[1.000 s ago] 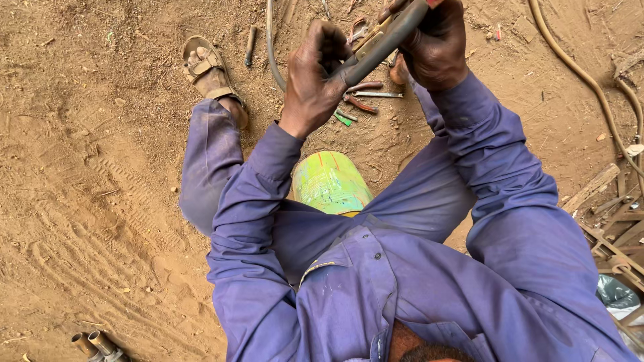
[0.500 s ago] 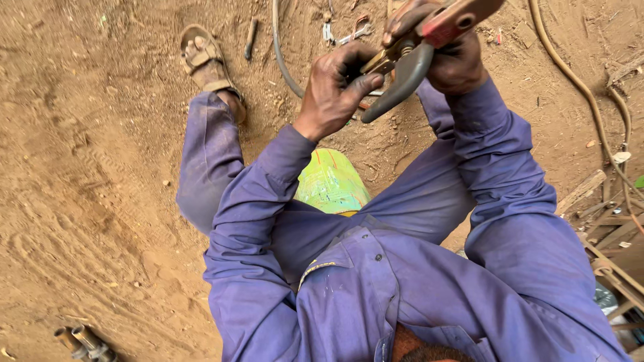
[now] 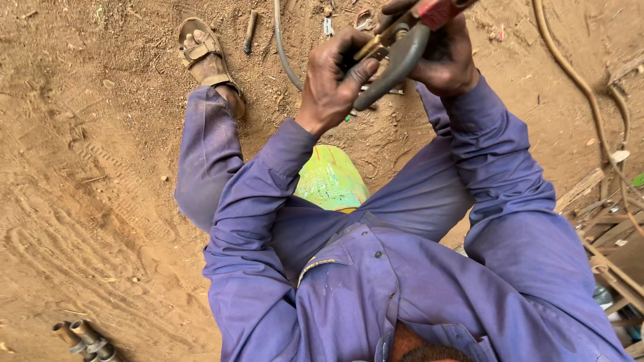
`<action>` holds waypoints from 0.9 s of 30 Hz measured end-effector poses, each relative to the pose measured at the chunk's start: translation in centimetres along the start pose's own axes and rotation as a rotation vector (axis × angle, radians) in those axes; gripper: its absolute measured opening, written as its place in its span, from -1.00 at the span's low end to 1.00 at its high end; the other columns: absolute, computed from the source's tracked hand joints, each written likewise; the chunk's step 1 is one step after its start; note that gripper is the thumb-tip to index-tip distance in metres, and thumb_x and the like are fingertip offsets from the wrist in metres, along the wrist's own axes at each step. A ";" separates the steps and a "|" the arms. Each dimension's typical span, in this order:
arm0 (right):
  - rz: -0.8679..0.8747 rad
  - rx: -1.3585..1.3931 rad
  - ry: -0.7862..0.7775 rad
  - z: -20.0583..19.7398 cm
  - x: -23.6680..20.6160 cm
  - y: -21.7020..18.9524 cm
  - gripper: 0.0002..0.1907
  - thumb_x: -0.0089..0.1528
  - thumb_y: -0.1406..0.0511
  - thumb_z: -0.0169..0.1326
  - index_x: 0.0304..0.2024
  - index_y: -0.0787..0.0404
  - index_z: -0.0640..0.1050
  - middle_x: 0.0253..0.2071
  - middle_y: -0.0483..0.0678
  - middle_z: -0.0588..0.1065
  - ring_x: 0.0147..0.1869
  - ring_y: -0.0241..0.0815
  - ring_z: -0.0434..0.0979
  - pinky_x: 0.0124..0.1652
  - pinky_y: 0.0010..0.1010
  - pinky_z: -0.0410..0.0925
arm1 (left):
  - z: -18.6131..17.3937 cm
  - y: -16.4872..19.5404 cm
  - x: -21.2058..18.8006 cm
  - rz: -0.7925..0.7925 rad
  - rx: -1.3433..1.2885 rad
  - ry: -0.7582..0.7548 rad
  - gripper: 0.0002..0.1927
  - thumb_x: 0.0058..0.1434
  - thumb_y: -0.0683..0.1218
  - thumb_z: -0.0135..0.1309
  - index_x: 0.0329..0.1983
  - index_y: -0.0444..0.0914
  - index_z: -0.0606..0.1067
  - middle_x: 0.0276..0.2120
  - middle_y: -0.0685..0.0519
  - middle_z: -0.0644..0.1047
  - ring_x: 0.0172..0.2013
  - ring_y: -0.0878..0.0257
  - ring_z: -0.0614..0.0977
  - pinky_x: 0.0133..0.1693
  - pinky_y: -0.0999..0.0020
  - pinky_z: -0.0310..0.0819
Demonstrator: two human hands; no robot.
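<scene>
The left hand (image 3: 332, 80) closes its grip around a dark grey curved handle (image 3: 396, 64) of a clamp-like tool, thumb pressed along the handle's side, with a brass-coloured fitting (image 3: 371, 47) showing just above the fingers. The right hand (image 3: 446, 64) is wrapped tight around the upper part of the same tool, just beside a red piece (image 3: 436, 10) at the top edge of the view; what exactly that red piece belongs to is hard to tell, since it is cut off. The tool is held up in front of the person, above the sandy ground (image 3: 80, 167). Both arms wear purple sleeves (image 3: 255, 201). Between the knees stands a green and yellow canister (image 3: 330, 179). A sandalled foot (image 3: 204, 53) rests on the ground to the left, near a grey hose (image 3: 282, 47). Short metal pipes (image 3: 84, 335) lie at the lower left.
</scene>
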State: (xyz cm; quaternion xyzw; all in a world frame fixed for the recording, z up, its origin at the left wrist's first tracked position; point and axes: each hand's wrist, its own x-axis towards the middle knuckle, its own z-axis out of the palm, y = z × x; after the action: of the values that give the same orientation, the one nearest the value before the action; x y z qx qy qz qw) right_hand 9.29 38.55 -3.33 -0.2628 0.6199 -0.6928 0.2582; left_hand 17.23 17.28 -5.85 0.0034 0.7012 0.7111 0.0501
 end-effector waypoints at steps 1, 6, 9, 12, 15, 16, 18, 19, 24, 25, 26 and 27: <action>-0.016 0.035 -0.002 0.0 0.1 0.3 -0.42 0.29 0.48 0.23 0.29 0.24 0.29 0.24 0.05 0.39 0.31 -0.16 0.48 0.26 -0.35 0.43 | -0.1 -0.1 0.0 0.013 -0.064 0.001 -0.84 0.38 -0.17 0.18 -0.06 -0.29 0.46 -0.30 0.04 0.57 -0.28 0.29 0.64 -0.18 0.32 0.59; -0.077 0.034 -0.057 -0.1 -0.4 2.0 -0.55 0.48 0.55 0.13 0.24 0.17 0.21 0.26 0.12 0.37 0.33 -0.07 0.51 0.30 -0.27 0.47 | -0.4 0.0 -0.2 -0.176 -0.268 -0.013 -0.75 0.35 -0.17 0.15 0.04 -0.31 0.44 -0.21 0.10 0.53 -0.22 0.36 0.58 -0.15 0.42 0.53; 0.079 0.219 -0.034 0.1 -1.4 2.5 -0.64 0.50 0.52 0.11 0.20 0.17 0.26 0.23 0.08 0.42 0.24 -0.11 0.59 0.26 -0.28 0.52 | -0.4 0.3 -0.3 -0.092 -0.387 -0.007 -0.77 0.41 -0.18 0.21 0.04 -0.34 0.46 -0.10 0.10 0.48 -0.20 0.39 0.52 -0.12 0.47 0.50; 0.093 0.320 -0.037 -0.1 -1.8 2.8 -0.67 0.51 0.46 0.12 0.21 0.18 0.29 0.26 0.05 0.43 0.26 -0.13 0.59 0.28 -0.29 0.53 | -0.4 0.7 -0.4 -0.113 -0.654 -0.050 -0.81 0.40 -0.17 0.19 -0.04 -0.30 0.43 0.02 0.13 0.44 -0.12 0.39 0.57 -0.07 0.50 0.50; 0.050 0.232 0.008 -0.1 -1.4 3.1 -0.73 0.54 0.46 0.17 0.20 0.27 0.37 0.18 0.06 0.49 0.26 -0.15 0.57 0.29 -0.31 0.50 | -0.4 0.9 -0.3 -0.119 -0.699 -0.041 -0.84 0.47 -0.21 0.19 -0.01 -0.33 0.44 -0.02 0.08 0.44 -0.15 0.40 0.55 -0.10 0.53 0.47; 0.083 0.279 0.022 0.0 -1.3 3.2 -0.74 0.54 0.45 0.19 0.20 0.28 0.40 0.14 0.03 0.51 0.24 -0.16 0.58 0.28 -0.31 0.51 | -0.4 1.0 -0.2 -0.134 -0.709 -0.046 -0.84 0.46 -0.20 0.18 -0.02 -0.33 0.44 -0.02 0.06 0.45 -0.21 0.40 0.56 -0.19 0.54 0.47; 0.140 0.343 0.042 0.1 -1.0 3.4 -0.76 0.51 0.42 0.20 0.18 0.30 0.46 0.07 0.00 0.55 0.16 -0.19 0.61 0.20 -0.34 0.52 | -0.6 1.0 -0.1 -0.155 -0.726 -0.056 -0.85 0.43 -0.19 0.17 -0.04 -0.32 0.45 -0.03 0.03 0.49 -0.33 0.39 0.58 -0.37 0.56 0.47; 0.171 0.363 0.054 0.2 -0.9 3.4 -0.77 0.49 0.41 0.21 0.16 0.31 0.48 0.03 0.00 0.56 0.11 -0.20 0.62 0.14 -0.36 0.53 | -0.6 1.0 -0.1 -0.141 -0.717 -0.066 -0.84 0.45 -0.19 0.17 -0.02 -0.33 0.45 -0.04 0.03 0.49 -0.33 0.39 0.58 -0.38 0.54 0.46; 0.180 0.287 0.069 0.6 -0.9 3.2 -0.79 0.49 0.39 0.18 0.15 0.32 0.53 -0.06 -0.01 0.59 -0.05 -0.24 0.64 -0.05 -0.42 0.55 | -0.8 0.7 -0.2 -0.157 -0.763 -0.079 -0.83 0.45 -0.18 0.20 -0.01 -0.32 0.46 -0.10 0.06 0.48 -0.39 0.43 0.55 -0.40 0.58 0.42; 0.177 0.287 0.071 0.7 -0.7 3.2 -0.80 0.49 0.39 0.17 0.14 0.33 0.53 -0.07 -0.01 0.59 -0.06 -0.24 0.64 -0.07 -0.42 0.55 | -0.8 0.7 -0.2 -0.161 -0.771 -0.073 -0.82 0.45 -0.18 0.20 -0.01 -0.32 0.46 -0.08 0.06 0.48 -0.38 0.43 0.55 -0.40 0.58 0.43; 0.170 0.282 0.071 0.7 -0.6 3.1 -0.80 0.50 0.38 0.17 0.14 0.33 0.54 -0.08 -0.01 0.59 -0.08 -0.25 0.65 -0.08 -0.43 0.56 | -0.8 0.7 -0.2 -0.160 -0.779 -0.069 -0.82 0.44 -0.18 0.21 -0.01 -0.31 0.46 -0.05 0.06 0.48 -0.37 0.43 0.55 -0.39 0.58 0.43; 0.135 0.272 0.056 0.8 -0.5 3.0 -0.81 0.51 0.38 0.17 0.13 0.34 0.53 -0.06 0.00 0.59 -0.04 -0.25 0.64 -0.04 -0.43 0.55 | -0.8 0.8 -0.2 -0.158 -0.787 -0.064 -0.82 0.44 -0.18 0.21 -0.02 -0.30 0.45 -0.02 0.06 0.48 -0.36 0.43 0.55 -0.39 0.58 0.44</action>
State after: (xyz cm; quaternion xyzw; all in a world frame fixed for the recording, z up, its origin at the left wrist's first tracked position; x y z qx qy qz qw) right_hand 10.28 38.00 -6.25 -0.1635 0.5436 -0.7585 0.3202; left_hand 17.29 16.50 -5.10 -0.0477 0.3715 0.9189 0.1239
